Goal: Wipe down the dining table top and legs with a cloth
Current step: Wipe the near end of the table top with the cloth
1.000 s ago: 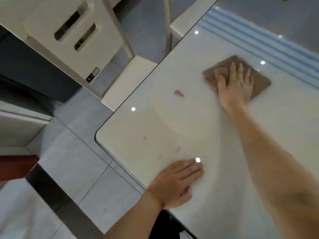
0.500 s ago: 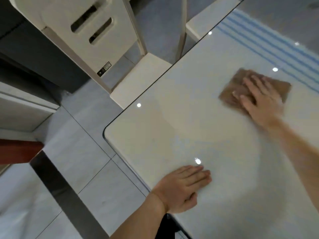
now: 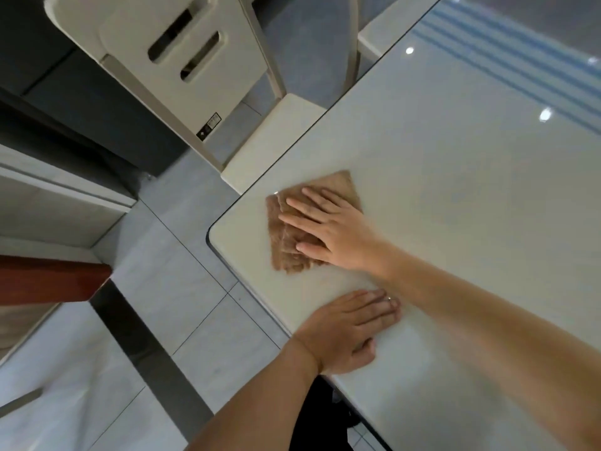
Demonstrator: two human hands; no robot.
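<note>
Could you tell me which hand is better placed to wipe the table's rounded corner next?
The right hand: it presses flat on the brown cloth, just beside that corner. The left hand rests bare on the table edge, holding nothing, so it probably serves better as a brace.

- Right hand [image 3: 335, 229]: lies palm down, fingers straight and slightly spread, pressing flat on the cloth [image 3: 283, 252] near the rounded corner of the table [image 3: 455, 190]; fingertips point toward that corner's side edge.
- Right forearm: bare, stretched across the table top from the lower right, wrist straight.
- Left hand [image 3: 348, 330]: flat on the table top just inside the near edge, fingers straight and together, thumb tucked alongside; a ring shows on one finger.
- Left forearm: bare, reaching in over the near edge.
</note>
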